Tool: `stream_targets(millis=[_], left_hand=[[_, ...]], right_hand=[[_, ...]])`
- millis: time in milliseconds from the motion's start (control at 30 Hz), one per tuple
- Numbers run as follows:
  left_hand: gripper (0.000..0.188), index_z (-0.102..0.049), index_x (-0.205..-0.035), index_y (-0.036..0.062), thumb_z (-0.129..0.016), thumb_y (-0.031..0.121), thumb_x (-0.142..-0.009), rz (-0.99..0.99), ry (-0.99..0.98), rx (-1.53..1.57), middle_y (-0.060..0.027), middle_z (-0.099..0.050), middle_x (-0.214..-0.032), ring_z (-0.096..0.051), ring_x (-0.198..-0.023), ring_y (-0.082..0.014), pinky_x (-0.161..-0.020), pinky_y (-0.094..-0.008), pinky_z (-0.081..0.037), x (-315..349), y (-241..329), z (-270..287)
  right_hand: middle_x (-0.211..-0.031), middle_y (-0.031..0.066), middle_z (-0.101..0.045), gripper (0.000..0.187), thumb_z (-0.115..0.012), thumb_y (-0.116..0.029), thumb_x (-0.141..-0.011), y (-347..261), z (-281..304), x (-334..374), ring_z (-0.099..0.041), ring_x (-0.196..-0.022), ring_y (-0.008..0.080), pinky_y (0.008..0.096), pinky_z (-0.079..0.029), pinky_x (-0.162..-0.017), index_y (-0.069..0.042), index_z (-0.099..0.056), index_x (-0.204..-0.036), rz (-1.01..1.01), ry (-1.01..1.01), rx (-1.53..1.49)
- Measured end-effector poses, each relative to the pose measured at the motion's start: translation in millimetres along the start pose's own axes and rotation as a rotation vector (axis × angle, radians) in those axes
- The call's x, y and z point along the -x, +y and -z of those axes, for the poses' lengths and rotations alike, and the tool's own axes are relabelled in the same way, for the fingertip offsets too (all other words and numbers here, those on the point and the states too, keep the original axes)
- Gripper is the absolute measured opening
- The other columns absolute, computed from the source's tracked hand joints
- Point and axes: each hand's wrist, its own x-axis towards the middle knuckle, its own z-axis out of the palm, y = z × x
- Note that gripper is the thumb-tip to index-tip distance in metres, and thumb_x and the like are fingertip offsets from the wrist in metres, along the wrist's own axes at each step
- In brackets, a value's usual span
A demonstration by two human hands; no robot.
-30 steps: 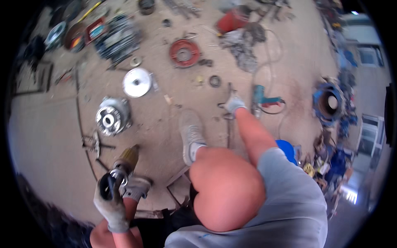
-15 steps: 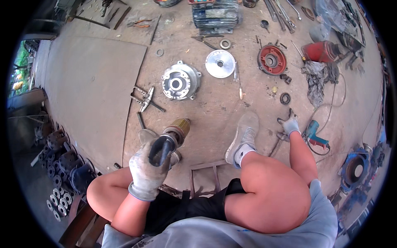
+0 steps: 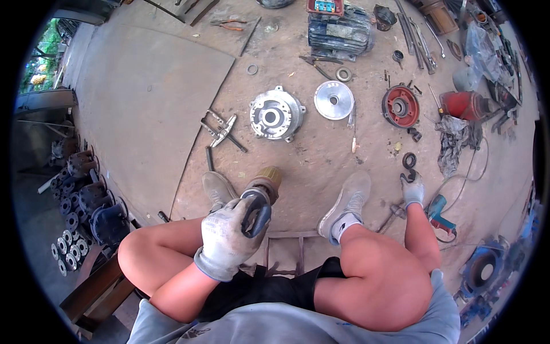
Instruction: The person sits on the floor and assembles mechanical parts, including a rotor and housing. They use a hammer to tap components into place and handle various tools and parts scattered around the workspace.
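My left hand (image 3: 229,234), in a pale glove with dark finger surfaces, is closed round the upper end of a rotor (image 3: 267,179). The rotor has a brass-coloured ribbed body and leans between my shoes; the glove hides much of its shaft. At the right, my gloved right hand (image 3: 413,189) reaches low over the floor, its dark fingers apart. Those fingertips are right beside a black ring (image 3: 409,160), like an oil seal; whether they touch it I cannot tell. A metal tool with a bar (image 3: 394,215) lies left of my right wrist.
Ahead lie a silver motor end cover (image 3: 277,114), a round metal disc (image 3: 334,100), a red end cover (image 3: 400,106) and a gear puller (image 3: 220,131). A finned motor housing (image 3: 339,33) stands farther back. A teal power tool (image 3: 438,211) with its cord is by my right forearm.
My right hand has moved forward, close to the black ring. My left hand and the rotor sit farther right in the picture. The whole view has shifted, with floor parts appearing farther right and lower.
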Motion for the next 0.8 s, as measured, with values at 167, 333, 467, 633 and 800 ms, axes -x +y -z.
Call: stream_targets(millis=[167,333,467,633,800], left_hand=[[0.035,-0.074,-0.116,0.0094,-0.085,0.021,-0.085,-0.004,-0.002,0.006,-0.0146,-0.076,-0.094,-0.075,-0.078,-0.0358,-0.071,-0.0452,-0.059,0,0,-1],[0.034,-0.075,-0.115,0.0095,-0.086,0.020,-0.084,-0.009,0.005,0.019,-0.0151,-0.075,-0.093,-0.074,-0.077,-0.0369,-0.071,-0.0456,-0.059,-2,0,-2],[0.039,-0.074,-0.115,0.0085,-0.087,0.025,-0.082,0.006,-0.058,-0.023,-0.0154,-0.075,-0.094,-0.073,-0.080,-0.0379,-0.072,-0.0467,-0.058,4,-2,0],[0.042,-0.074,-0.116,0.0072,-0.088,0.025,-0.080,-0.024,-0.029,-0.010,-0.0152,-0.075,-0.094,-0.074,-0.081,-0.0379,-0.072,-0.0469,-0.059,3,0,-4],[0.041,-0.073,-0.115,0.0063,-0.088,0.022,-0.080,-0.017,-0.043,0.020,-0.0167,-0.075,-0.096,-0.074,-0.084,-0.0387,-0.074,-0.0471,-0.059,3,-1,-6]], right_hand=[[-0.112,0.0129,-0.076,0.046,-0.087,-0.034,-0.090,-30,4,-7,-0.077,-0.095,0.0313,0.0453,-0.060,-0.087,-0.008,-0.076,-0.126,0.069,0.043,0.022],[-0.111,0.0134,-0.077,0.051,-0.089,-0.038,-0.087,-90,3,-8,-0.076,-0.094,0.0309,0.0451,-0.060,-0.090,-0.006,-0.076,-0.125,0.318,0.053,-0.179],[-0.132,0.0205,-0.068,0.085,-0.097,-0.039,-0.077,-169,0,-16,-0.064,-0.127,0.0379,0.0497,-0.051,-0.111,-0.001,-0.063,-0.144,0.686,0.091,-0.033],[-0.166,0.0261,-0.041,0.118,-0.095,-0.048,-0.076,-284,12,-21,-0.037,-0.155,0.0472,0.0537,-0.033,-0.130,-0.003,-0.035,-0.167,0.758,-0.152,0.105],[-0.172,0.0163,-0.038,0.106,-0.087,-0.045,-0.086,-344,-8,-30,-0.033,-0.160,0.0436,0.0606,-0.025,-0.132,-0.007,-0.034,-0.169,0.895,-0.278,0.334]])
